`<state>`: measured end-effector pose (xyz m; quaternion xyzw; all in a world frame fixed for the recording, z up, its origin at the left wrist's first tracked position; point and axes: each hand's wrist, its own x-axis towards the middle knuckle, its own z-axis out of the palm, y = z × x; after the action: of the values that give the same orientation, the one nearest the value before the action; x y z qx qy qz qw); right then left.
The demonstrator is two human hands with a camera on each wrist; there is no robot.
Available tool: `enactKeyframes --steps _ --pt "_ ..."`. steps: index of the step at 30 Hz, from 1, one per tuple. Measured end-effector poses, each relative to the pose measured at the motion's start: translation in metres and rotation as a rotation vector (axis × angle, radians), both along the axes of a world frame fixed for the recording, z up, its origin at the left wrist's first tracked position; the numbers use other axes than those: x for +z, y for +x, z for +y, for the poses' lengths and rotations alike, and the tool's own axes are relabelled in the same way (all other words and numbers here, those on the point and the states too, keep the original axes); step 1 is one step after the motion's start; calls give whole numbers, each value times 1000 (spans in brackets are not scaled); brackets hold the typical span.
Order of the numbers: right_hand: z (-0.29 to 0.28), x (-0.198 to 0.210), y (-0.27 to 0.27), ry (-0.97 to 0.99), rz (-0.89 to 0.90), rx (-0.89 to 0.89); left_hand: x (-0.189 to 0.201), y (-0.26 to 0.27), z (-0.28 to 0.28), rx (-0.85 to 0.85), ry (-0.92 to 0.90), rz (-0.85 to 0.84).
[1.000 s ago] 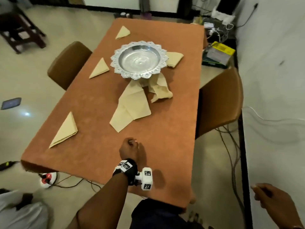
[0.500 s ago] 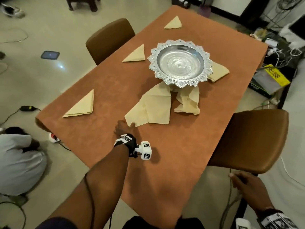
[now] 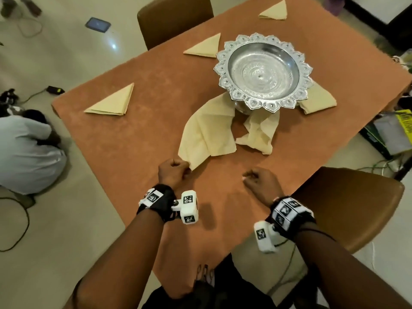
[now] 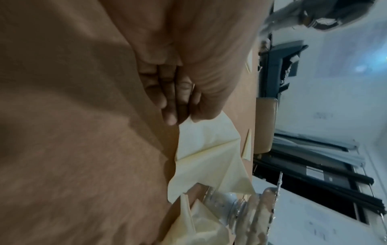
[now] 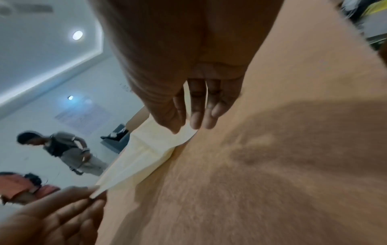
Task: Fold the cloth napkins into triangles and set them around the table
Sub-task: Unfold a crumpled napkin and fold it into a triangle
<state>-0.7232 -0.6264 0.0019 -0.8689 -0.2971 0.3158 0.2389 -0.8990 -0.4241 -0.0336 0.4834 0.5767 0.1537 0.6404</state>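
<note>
Having just reached it, the left hand (image 3: 172, 173) is pinching the loose napkin (image 3: 207, 132) by its corner, ready for folding, while the right hand (image 3: 260, 182) is arriving half-curled, holding nothing.

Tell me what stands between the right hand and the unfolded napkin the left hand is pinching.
Nothing visible does. Only bare orange tabletop lies between the right hand and the unfolded napkin. The left hand pinches its near corner; the silver bowl stands past its far end.

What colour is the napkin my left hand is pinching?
Pale cream-yellow napkin, plain with no pattern; clearest in the head view.
</note>
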Motion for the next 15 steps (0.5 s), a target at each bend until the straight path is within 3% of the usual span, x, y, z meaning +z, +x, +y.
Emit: enactKeyframes --steps 4,8,15 --pt "31 -26 15 -20 -207 246 18 -16 -44 145 -239 -132" --pt "48 -28 8 -48 -480 467 33 -33 -66 207 -317 -245" --pt "74 -20 -1 73 -618 522 44 -66 -66 244 -294 -314"
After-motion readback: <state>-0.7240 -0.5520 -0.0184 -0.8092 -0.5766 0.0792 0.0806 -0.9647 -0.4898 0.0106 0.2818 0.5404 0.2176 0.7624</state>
